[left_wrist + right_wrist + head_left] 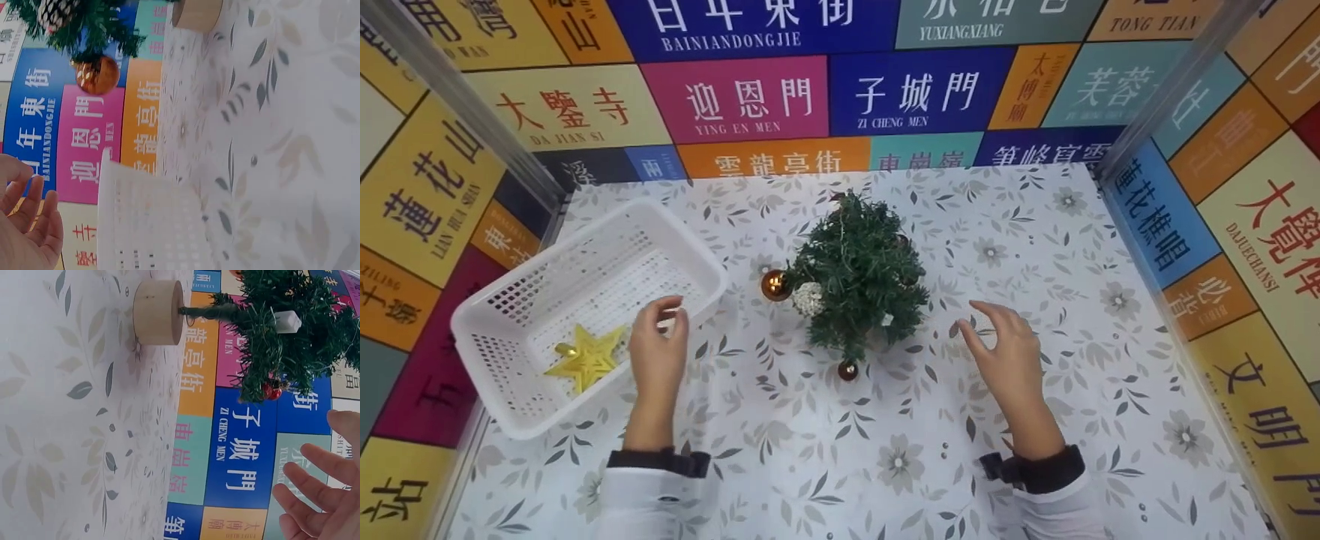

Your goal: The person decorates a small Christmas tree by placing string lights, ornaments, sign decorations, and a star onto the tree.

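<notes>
A small artificial Christmas tree [862, 274] stands on a round wooden base [157, 312]. From its left side hang a shiny copper-gold bauble [775, 285] and a white-tipped pine cone [809, 298]. Another small bauble [848, 370] shows at the front, and a red ornament [272, 391] appears in the right wrist view. My left hand [658, 349] hovers by the right rim of the white basket [521, 430], fingers loosely bent and holding nothing. To the right of the tree, my right hand [1009, 352] is held apart from it, fingers spread and empty.
A yellow star [587, 358] lies inside the perforated basket at the left. Leaf-patterned cloth [900, 457] covers the table. Panels with coloured place-name signs [735, 97] close off the back and both sides.
</notes>
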Available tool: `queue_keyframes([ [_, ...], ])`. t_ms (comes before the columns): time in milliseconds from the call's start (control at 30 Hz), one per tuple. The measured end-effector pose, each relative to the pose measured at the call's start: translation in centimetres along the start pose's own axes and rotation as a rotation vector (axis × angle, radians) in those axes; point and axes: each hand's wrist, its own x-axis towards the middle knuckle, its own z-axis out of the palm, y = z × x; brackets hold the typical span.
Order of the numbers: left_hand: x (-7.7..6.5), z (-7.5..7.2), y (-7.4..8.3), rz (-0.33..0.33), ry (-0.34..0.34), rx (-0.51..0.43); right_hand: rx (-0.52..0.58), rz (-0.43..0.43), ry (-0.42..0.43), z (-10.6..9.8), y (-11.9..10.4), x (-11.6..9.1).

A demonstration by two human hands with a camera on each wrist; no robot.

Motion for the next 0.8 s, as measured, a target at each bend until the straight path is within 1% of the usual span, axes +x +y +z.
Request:
queue_keyframes([
  [67, 1.2, -1.3, -0.6, -0.044, -0.022, 0.07, -0.02, 0.027, -0.034, -0.3, 0.4, 0.2],
  [133, 2.4, -2.7, -1.2, -0.098, -0.061, 0.164, -0.041, 0.049, -0.081, -0.5, 0.7, 0.4],
  [167, 2.9, -3.3, -1.5, -0.138, -0.093, 0.211, -0.05, 0.056, -0.106, -0.5, 0.9, 0.4],
  [233, 3.8, -4.4, -2.0, -0.194, -0.153, 0.304, -0.067, 0.075, -0.167, -0.5, 1.1, 0.5],
  [300, 4.6, -5.5, -2.7, -0.238, -0.209, 0.388, -0.081, 0.085, -0.213, -0.5, 1.4, 0.5],
  [367, 5.3, -6.5, -3.4, -0.273, -0.261, 0.447, -0.088, 0.091, -0.241, -0.4, 1.6, 0.5],
  [467, 6.3, -7.9, -4.4, -0.298, -0.324, 0.509, -0.086, 0.084, -0.237, -0.4, 1.7, 0.4],
  [567, 7.3, -8.8, -5.2, -0.358, -0.412, 0.539, -0.081, 0.075, -0.221, -0.4, 1.8, 0.4],
  [700, 8.2, -9.4, -6.0, -0.457, -0.562, 0.556, -0.086, 0.079, -0.229, -0.5, 1.8, 0.5],
  [800, 8.5, -9.7, -6.6, -0.498, -0.658, 0.558, -0.092, 0.092, -0.246, -0.6, 1.9, 0.5],
])
